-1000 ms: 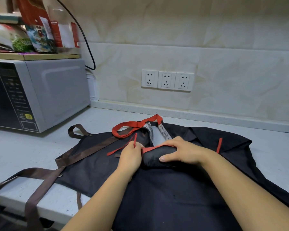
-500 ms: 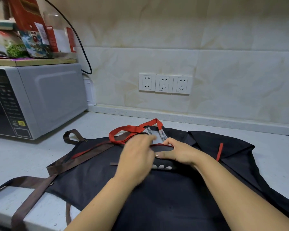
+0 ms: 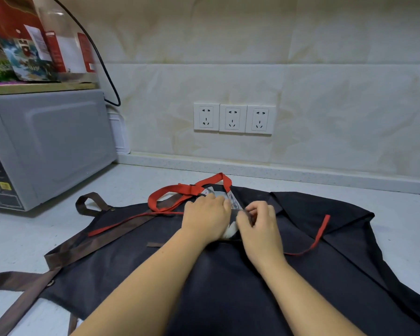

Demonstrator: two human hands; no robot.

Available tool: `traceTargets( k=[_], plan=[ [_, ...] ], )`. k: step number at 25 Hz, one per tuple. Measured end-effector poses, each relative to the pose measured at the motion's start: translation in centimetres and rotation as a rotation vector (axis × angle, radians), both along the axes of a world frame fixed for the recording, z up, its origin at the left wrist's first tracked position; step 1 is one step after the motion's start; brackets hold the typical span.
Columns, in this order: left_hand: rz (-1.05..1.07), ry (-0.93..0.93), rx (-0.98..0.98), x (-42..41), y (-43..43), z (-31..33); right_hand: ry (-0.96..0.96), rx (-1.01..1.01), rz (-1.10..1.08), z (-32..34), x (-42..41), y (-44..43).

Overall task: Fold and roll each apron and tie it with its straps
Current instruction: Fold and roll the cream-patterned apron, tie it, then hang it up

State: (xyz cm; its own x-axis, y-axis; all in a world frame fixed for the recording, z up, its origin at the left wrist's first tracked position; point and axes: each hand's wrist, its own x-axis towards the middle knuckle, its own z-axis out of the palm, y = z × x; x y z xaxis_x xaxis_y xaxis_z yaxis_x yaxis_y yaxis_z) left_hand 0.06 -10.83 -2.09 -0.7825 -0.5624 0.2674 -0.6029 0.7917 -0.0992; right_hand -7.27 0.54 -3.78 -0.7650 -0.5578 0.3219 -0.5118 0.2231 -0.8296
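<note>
A dark apron with brown straps (image 3: 136,258) lies spread flat on the counter. On top of it, between my hands, sits a small rolled apron (image 3: 230,230) with red straps; only a light patch and a printed corner of it show. Its red neck loop (image 3: 192,189) lies just behind my hands. One thin red tie (image 3: 131,221) trails left, the other red tie (image 3: 321,235) trails right and runs under my right wrist. My left hand (image 3: 205,215) covers the roll with curled fingers. My right hand (image 3: 261,224) pinches the roll's right end; motion blur hides the exact grip.
A grey microwave (image 3: 46,146) stands at the left with boxes and packets (image 3: 29,44) stacked on it. Brown strap loops (image 3: 90,202) reach toward it and hang over the counter's front edge. A tiled wall with three sockets (image 3: 233,118) lies behind.
My left hand let go of the thin red tie and moved right onto the roll. My right hand shifted from gripping the roll's front to its right end. The left tie now lies stretched out.
</note>
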Motion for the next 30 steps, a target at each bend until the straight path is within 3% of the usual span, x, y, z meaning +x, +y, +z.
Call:
traceTargets(
  k=[2, 5, 8, 11, 14, 18, 24, 26, 30],
  plan=[
    [0.035, -0.125, 0.107, -1.0, -0.7, 1.5, 0.109, 0.105, 0.015, -0.3, -0.1, -0.1],
    [0.083, -0.183, 0.231, -2.5, -1.8, 2.5, 0.074, 0.182, 0.007, -0.5, -1.0, -0.6],
    [0.005, 0.176, -0.078, -3.5, -1.2, 1.5, 0.047, 0.267, -0.018, -0.6, -1.7, -1.2],
    [-0.220, 0.405, -0.173, -3.2, -0.7, -2.0, 0.042, 0.395, 0.003, -0.1, -2.5, -1.6],
    [-0.263, 0.322, -0.027, -2.7, -1.3, -2.3, -0.043, 0.494, 0.043, 1.1, -4.1, -2.5],
    [-0.074, 0.220, 0.206, -4.7, -2.4, 0.2, -0.029, 0.499, -0.038, 1.0, -3.9, -2.6],
    [0.062, 0.007, 0.620, -7.4, -6.6, 1.7, -0.040, 0.363, -0.056, 1.0, -3.5, -1.8],
    [0.090, -0.058, 0.678, -8.1, -7.2, 1.9, -0.035, 0.358, -0.021, 0.8, -3.8, -1.8],
    [0.193, -0.154, 0.570, -8.5, -6.8, 2.3, -0.040, 0.335, -0.033, 0.5, -4.3, -1.9]
  ],
)
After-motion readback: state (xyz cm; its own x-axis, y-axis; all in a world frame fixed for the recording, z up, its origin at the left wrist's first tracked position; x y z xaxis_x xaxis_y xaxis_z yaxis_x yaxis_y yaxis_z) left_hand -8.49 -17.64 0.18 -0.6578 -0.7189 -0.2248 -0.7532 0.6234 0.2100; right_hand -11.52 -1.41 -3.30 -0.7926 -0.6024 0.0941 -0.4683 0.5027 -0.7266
